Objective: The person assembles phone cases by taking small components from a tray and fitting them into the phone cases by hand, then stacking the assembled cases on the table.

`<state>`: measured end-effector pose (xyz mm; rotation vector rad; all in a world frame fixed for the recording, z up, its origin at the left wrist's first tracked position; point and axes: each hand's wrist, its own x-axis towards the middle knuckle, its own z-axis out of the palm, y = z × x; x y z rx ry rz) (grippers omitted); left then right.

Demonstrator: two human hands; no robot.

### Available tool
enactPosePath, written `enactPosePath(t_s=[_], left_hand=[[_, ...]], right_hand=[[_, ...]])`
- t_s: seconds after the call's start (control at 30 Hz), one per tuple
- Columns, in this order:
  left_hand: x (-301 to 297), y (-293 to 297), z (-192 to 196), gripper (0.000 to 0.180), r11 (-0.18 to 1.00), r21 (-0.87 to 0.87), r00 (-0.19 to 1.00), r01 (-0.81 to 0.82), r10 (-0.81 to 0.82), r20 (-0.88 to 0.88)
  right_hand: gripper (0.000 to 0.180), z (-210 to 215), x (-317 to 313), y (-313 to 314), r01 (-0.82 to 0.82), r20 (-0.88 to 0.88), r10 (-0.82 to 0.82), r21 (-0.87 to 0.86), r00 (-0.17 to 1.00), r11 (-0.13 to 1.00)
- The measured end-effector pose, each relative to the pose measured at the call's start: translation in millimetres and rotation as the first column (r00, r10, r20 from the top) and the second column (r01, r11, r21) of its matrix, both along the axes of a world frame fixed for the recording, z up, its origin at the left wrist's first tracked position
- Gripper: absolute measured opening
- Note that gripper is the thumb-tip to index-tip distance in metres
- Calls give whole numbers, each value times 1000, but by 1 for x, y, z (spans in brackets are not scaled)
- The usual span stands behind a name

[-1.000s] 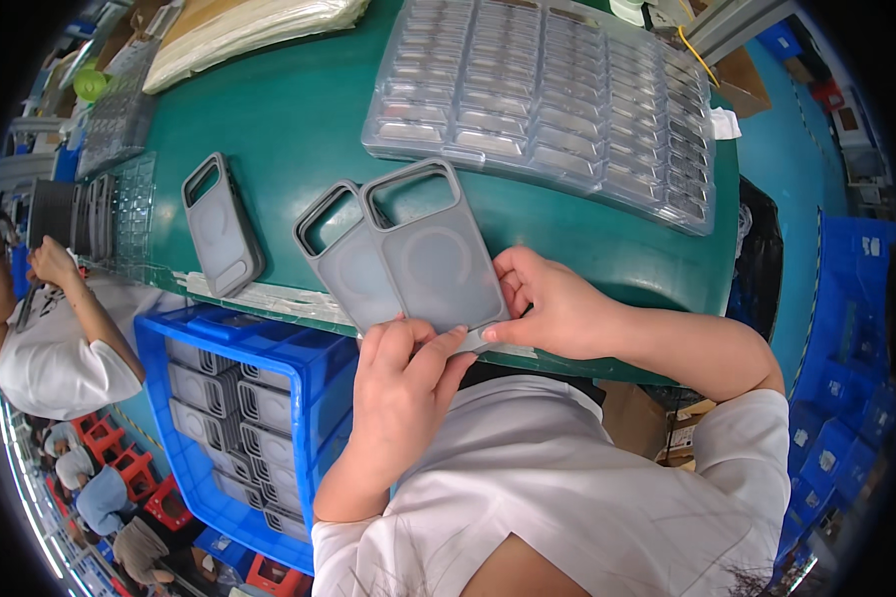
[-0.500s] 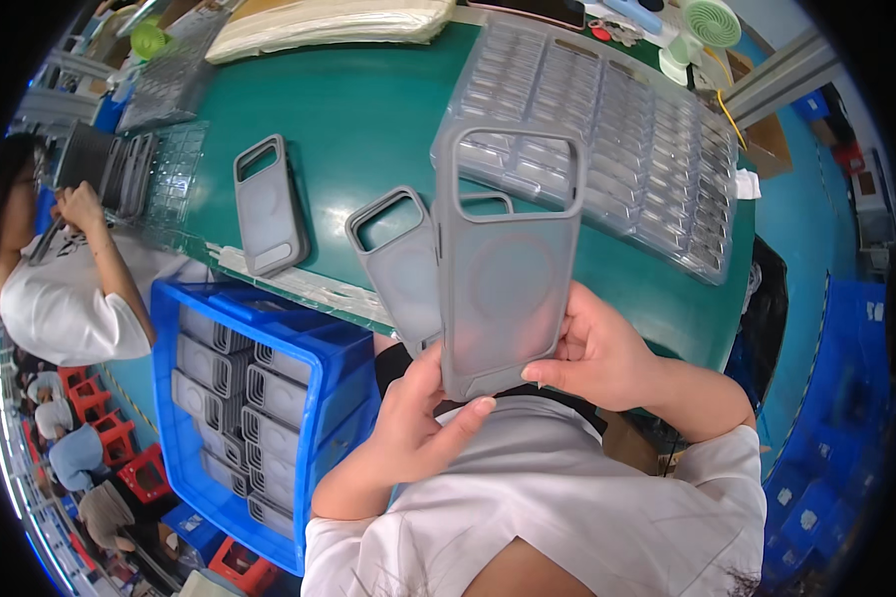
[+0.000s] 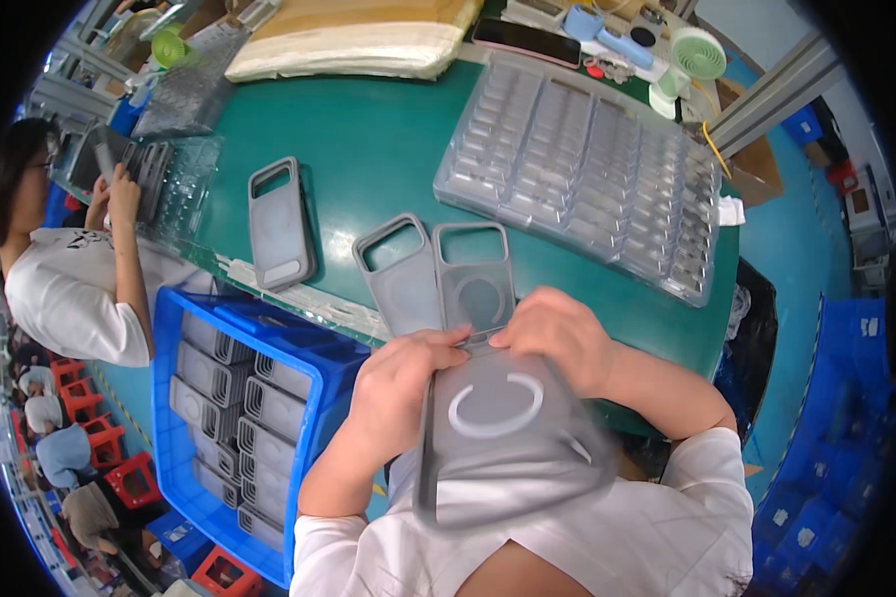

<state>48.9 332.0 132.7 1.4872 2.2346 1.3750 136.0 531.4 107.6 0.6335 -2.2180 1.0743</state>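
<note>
A grey translucent phone case (image 3: 496, 453) with a pale ring on its back is held between my two hands, close in front of my shirt. Its camera opening points down toward my body, and that far part is blurred. My left hand (image 3: 393, 383) pinches the end of the case at its left corner, thumb along the edge. On the same end, my right hand (image 3: 558, 338) grips with bent fingers. Just beyond lie two more cases on the table's edge, a tilted one (image 3: 405, 284) and a straighter one (image 3: 474, 274), their lower ends partly hidden by my hands.
A small stack of cases (image 3: 281, 234) sits farther left on the green table (image 3: 368, 129). Clear trays (image 3: 577, 169) of small parts are at right. A blue crate (image 3: 314, 398) full of cases stands at lower left. A co-worker (image 3: 70, 289) handles pieces at far left.
The held case has swung from upright, camera opening up, to lying down toward my body. Both hands have turned over and gathered at its end. The co-worker's hands have shifted.
</note>
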Motion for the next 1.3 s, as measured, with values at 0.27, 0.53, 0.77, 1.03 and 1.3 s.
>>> enactPosePath(t_s=[0.27,0.53,0.77,1.03,1.3], left_hand=[[10,-2,23,26,974,226,817,25,110,-565],[20,-2,39,15,961,254,795,105,72,-602],[7,11,36,20,986,163,812,-33,121,-572],[13,6,41,19,987,159,791,-37,126,-599],[15,2,38,17,982,186,777,-40,148,-612]], right_hand=[[21,41,-5,15,24,-396,39,154,918,988],[30,53,0,5,179,-641,3,218,767,960],[13,56,0,17,150,-345,-59,241,937,959],[28,45,-2,8,8,-468,8,33,884,999],[26,51,1,11,50,-473,42,181,880,982]])
